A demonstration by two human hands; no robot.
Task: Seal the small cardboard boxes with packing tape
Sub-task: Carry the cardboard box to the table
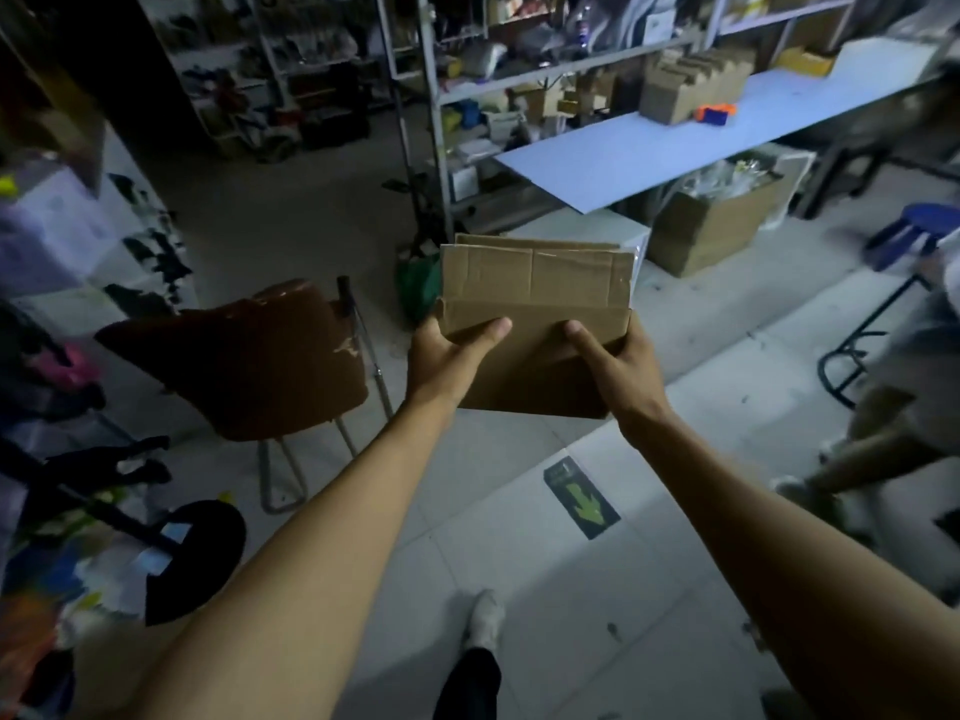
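A person holds a flat, brown cardboard box (pixel 535 324) out in front, up in the air over the pale tiled floor (pixel 597 589). The cardboard looks smooth, with fold lines and a shiny strip of clear tape near the top. The left hand (pixel 447 361) has its grip on the left edge, thumb on top. The right hand (pixel 618 366) grasps the right edge the same way. Both arms reach out straight. A brown chair (pixel 249 361) stands nearby on the left.

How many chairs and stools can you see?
2: a brown chair left of the held cardboard box, and a blue stool at far right. Others may be hidden.
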